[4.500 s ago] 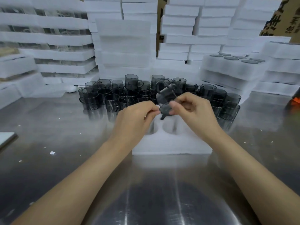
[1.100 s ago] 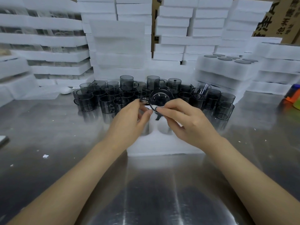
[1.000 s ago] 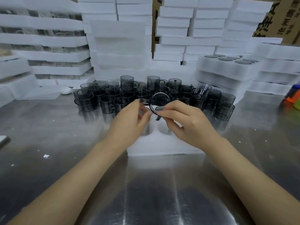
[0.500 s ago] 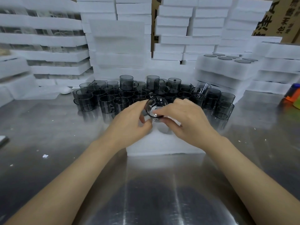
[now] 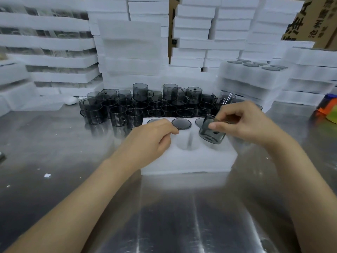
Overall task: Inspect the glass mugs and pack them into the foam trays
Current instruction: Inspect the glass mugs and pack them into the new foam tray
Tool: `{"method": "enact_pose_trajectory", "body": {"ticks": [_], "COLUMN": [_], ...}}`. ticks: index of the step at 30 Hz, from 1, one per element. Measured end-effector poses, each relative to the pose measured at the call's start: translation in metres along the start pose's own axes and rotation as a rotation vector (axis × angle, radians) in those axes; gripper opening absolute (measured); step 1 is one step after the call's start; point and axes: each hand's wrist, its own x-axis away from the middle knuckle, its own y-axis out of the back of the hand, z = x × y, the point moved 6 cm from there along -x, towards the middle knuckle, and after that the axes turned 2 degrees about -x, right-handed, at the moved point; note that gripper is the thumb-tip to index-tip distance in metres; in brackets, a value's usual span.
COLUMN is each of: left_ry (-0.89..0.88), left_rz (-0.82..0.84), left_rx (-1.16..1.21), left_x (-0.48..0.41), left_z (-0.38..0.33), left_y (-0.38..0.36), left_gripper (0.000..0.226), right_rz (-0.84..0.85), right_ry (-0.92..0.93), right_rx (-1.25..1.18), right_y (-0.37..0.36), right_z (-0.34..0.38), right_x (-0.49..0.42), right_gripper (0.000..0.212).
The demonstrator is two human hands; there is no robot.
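A white foam tray (image 5: 187, 161) lies on the steel table in front of me. Its back row holds smoky grey glass mugs (image 5: 181, 123). My right hand (image 5: 249, 123) pinches another grey mug (image 5: 212, 133) by the rim. That mug hangs tilted just above the tray's front right pocket. My left hand (image 5: 151, 141) rests on the tray's left side with its fingers bent down. Its index fingertip touches the rim of the middle packed mug, and it holds nothing. Several loose mugs (image 5: 145, 105) stand crowded behind the tray.
Tall stacks of foam trays (image 5: 131, 52) wall off the back and both sides. A filled tray (image 5: 255, 67) tops the stack at right. A white oval object (image 5: 70, 100) lies at left, an orange and green item (image 5: 328, 110) at far right.
Both hands held one mug up over the tray. My left hand has since let go and dropped onto the foam. My right hand alone now carries a mug, lower and further right.
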Motion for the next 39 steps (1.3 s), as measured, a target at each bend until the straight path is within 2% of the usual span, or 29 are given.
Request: {"method": "enact_pose_trajectory", "body": {"ticks": [2, 5, 11, 16, 20, 23, 25, 27, 29, 30, 32, 35, 39], "left_ry": [0.014, 0.018, 0.042, 0.044, 0.051, 0.054, 0.053, 0.054, 0.056, 0.057, 0.057, 0.051, 0.064], "left_rz": [-0.002, 0.004, 0.018, 0.019, 0.022, 0.024, 0.022, 0.022, 0.025, 0.027, 0.03, 0.033, 0.043], "left_rx": [0.007, 0.001, 0.001, 0.012, 0.015, 0.011, 0.011, 0.013, 0.011, 0.008, 0.004, 0.006, -0.002], "left_x": [0.0, 0.001, 0.001, 0.0, 0.0, 0.0, 0.0, 0.0, 0.0, 0.0, -0.001, -0.001, -0.001], "left_z": [0.001, 0.0, 0.001, 0.003, 0.004, 0.004, 0.004, 0.004, 0.004, 0.005, 0.004, 0.004, 0.004], "left_y": [0.0, 0.001, 0.0, 0.0, -0.002, -0.002, -0.002, -0.002, -0.002, -0.003, -0.003, -0.003, -0.003], "left_gripper": [0.03, 0.029, 0.029, 0.028, 0.029, 0.029, 0.029, 0.029, 0.029, 0.029, 0.029, 0.029, 0.029], "right_rz": [0.097, 0.228, 0.274, 0.251, 0.306, 0.349, 0.278, 0.015, -0.215, -0.223, -0.048, 0.25, 0.384], "right_ry": [-0.022, -0.03, -0.048, -0.051, -0.034, -0.051, -0.092, -0.094, -0.022, 0.004, -0.03, -0.257, -0.374], "right_rx": [-0.036, 0.033, 0.107, 0.171, 0.269, 0.245, 0.125, 0.009, 0.035, 0.074, 0.148, 0.172, 0.112], "right_y": [-0.004, -0.013, -0.015, -0.012, -0.02, -0.027, -0.021, -0.005, 0.003, -0.001, -0.022, -0.043, -0.042], "right_z": [-0.002, -0.002, 0.001, 0.002, 0.003, 0.0, -0.003, -0.005, 0.0, 0.003, -0.002, -0.023, -0.034], "right_x": [0.001, 0.001, 0.002, 0.002, 0.002, 0.002, 0.001, -0.002, -0.002, -0.005, -0.009, -0.004, 0.004], "right_gripper": [0.031, 0.042, 0.046, 0.04, 0.037, 0.038, 0.038, 0.028, 0.016, 0.019, 0.032, 0.047, 0.057]}}
